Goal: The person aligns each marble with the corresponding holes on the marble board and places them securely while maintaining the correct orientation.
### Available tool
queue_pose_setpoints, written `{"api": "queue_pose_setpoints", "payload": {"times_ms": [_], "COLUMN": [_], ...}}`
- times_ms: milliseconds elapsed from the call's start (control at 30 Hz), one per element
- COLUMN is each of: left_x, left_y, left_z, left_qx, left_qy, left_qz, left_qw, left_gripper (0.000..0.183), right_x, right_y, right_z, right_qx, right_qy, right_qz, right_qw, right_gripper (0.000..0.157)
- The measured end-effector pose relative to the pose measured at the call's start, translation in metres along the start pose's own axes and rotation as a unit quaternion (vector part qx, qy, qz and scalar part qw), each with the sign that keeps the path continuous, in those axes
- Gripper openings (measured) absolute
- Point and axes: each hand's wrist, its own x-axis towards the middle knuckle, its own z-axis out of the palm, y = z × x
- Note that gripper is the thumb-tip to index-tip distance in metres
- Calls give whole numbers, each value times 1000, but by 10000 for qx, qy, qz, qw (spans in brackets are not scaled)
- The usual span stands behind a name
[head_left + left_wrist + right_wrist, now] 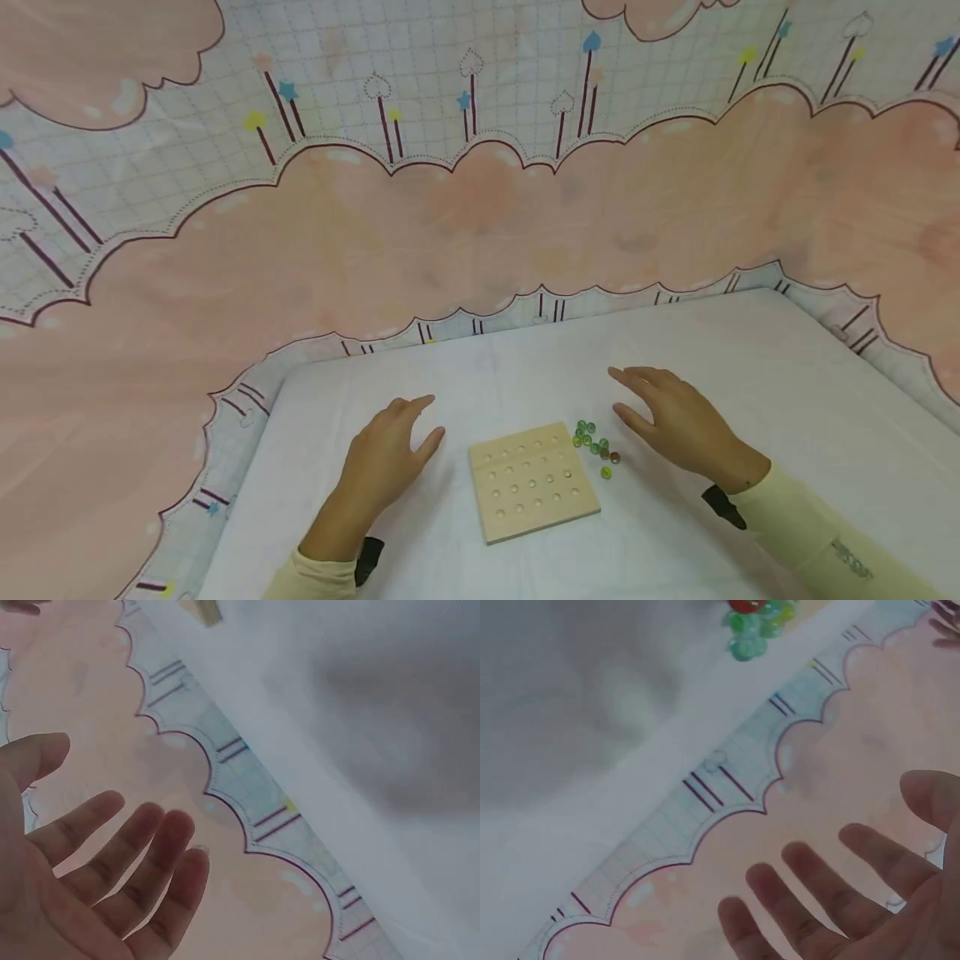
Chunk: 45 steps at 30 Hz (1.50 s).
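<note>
A square wooden board [534, 481] with rows of round dimples lies flat on the white table [787, 375]. Several green marbles and one reddish one [595, 444] sit in a loose cluster just off its right corner; they also show at the top of the right wrist view as marbles [754, 622]. My left hand [390, 454] hovers left of the board, fingers straight and relaxed, holding nothing; its palm [90, 877] is bare. My right hand [671, 412] hovers right of the marbles, fingers spread, also holding nothing [840, 900].
A pink cloud-patterned backdrop [480, 208] with a grid and star motifs hangs behind and around the table. The table's back edge [525, 321] runs just beyond the hands.
</note>
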Motion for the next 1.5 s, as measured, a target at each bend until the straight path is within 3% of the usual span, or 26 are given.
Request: {"api": "queue_pose_setpoints", "payload": {"times_ms": [133,300,433,633,1067,1267,1500], "left_x": [-5,-13,-17,-21,-26,-24,-22], "left_y": [11,19,21,23,24,22,21], "left_z": [5,15,24,31,35,40,37], "left_qx": [-12,-95,-241,-276,-385,-245,-197], "left_qy": [-258,-1011,-1483,-1866,-2335,-2313,-2297], "left_qz": [252,555,513,401,453,464,488], "left_qw": [9993,9933,9873,9812,9705,9715,9718], "left_gripper": [51,66,80,91,107,106,110], "right_x": [-1,-2,-2,0,2,5,9], "right_y": [-5,-11,-11,-8,4,8,10], "right_z": [0,4,9,17,25,30,35], "right_qx": [212,359,445,458,699,990,910], "right_qy": [228,513,525,410,200,-247,-490], "right_qz": [-36,-111,-152,-131,-210,-105,-142], "right_qw": [9995,9980,9975,9980,9971,9947,9945], "right_gripper": [44,38,37,33,27,26,24]}}
